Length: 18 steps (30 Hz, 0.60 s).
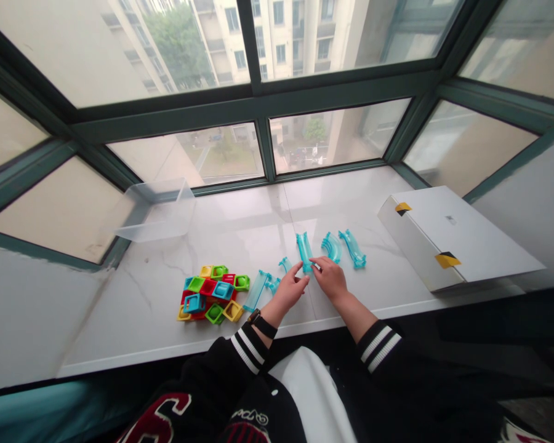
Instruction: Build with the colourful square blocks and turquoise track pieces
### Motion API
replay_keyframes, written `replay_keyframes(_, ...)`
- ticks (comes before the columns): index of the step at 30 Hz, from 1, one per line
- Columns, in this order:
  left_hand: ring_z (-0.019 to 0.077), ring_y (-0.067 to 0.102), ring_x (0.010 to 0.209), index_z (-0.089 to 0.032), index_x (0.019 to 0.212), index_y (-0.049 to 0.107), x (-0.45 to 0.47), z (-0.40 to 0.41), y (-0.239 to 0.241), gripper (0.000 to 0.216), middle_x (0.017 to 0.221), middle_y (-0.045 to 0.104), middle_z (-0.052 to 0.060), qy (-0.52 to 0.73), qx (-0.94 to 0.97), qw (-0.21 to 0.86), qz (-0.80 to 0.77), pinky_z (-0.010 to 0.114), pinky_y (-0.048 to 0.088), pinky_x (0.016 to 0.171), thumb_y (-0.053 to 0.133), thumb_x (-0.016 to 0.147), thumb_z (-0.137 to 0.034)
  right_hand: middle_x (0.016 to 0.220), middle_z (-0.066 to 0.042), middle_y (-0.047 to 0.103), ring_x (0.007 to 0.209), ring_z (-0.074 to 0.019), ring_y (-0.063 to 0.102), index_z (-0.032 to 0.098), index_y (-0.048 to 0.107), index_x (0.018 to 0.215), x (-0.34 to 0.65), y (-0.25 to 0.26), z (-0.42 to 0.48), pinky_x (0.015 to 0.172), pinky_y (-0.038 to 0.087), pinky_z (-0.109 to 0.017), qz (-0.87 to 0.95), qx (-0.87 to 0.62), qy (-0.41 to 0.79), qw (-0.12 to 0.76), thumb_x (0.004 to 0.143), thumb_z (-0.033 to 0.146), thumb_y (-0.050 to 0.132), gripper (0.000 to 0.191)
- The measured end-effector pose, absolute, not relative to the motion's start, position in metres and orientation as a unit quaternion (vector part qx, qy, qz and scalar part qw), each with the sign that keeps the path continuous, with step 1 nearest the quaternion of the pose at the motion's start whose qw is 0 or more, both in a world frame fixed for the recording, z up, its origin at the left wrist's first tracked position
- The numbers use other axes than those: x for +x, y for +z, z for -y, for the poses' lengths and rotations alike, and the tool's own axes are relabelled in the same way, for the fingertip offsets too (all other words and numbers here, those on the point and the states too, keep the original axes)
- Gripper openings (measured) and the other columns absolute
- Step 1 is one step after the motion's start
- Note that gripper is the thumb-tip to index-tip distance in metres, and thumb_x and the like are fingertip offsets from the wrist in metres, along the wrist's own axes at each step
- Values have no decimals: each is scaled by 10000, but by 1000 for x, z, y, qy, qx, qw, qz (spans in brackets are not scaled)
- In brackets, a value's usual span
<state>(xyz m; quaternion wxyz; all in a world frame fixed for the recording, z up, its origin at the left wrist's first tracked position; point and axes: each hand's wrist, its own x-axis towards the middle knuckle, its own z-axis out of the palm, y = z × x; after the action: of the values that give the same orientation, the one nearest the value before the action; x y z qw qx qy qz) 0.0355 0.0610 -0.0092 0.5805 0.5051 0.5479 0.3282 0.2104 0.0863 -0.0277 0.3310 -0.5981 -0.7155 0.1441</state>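
My left hand (285, 292) and my right hand (330, 277) meet at the lower end of a straight translucent blue track piece (305, 251). The right fingers press on that end, and the left fingertips reach it, though I cannot tell whether they grip it. Just right of the piece lie a curved blue track piece (332, 247) and a slimmer curved one (353, 248). Left of my left hand are another straight track piece (255, 290) and small blue pieces (277, 274). A heap of red, green, yellow and blue square blocks (207, 295) lies farther left.
All this lies on a white marble windowsill (152, 307). An empty-looking clear plastic box (157, 212) stands at the back left, and a white cardboard box with black-and-yellow tape (452, 237) lies at the right. Green-framed windows (258, 104) run behind the sill.
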Motion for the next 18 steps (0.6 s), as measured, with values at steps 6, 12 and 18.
replay_keyframes(6, 148, 688, 804, -193, 1575, 467, 35, -61, -15, 684, 1172, 735, 137, 328, 509, 577, -548, 299, 592, 712, 676, 951, -375, 1150, -66, 776, 945, -224, 733, 254, 760, 1202, 211, -27, -84, 800, 583, -331, 711, -600, 152, 333, 972, 190, 591, 292)
replay_keyframes(12, 145, 693, 832, -203, 1569, 475, 34, -61, -15, 682, 1347, 683, 173, 333, 510, 576, -546, 294, 597, 713, 681, 942, -376, 1148, -72, 778, 998, -241, 731, 247, 754, 1199, 210, -28, -83, 828, 591, -346, 713, -600, 147, 333, 970, 170, 588, 293)
replay_keyframes(18, 145, 693, 848, -200, 1563, 479, 35, -61, -18, 665, 1465, 618, 190, 340, 516, 571, -540, 290, 602, 694, 668, 944, -355, 1149, -75, 780, 925, -227, 729, 242, 754, 1198, 210, -31, -84, 826, 593, -353, 713, -600, 145, 332, 971, 173, 592, 287)
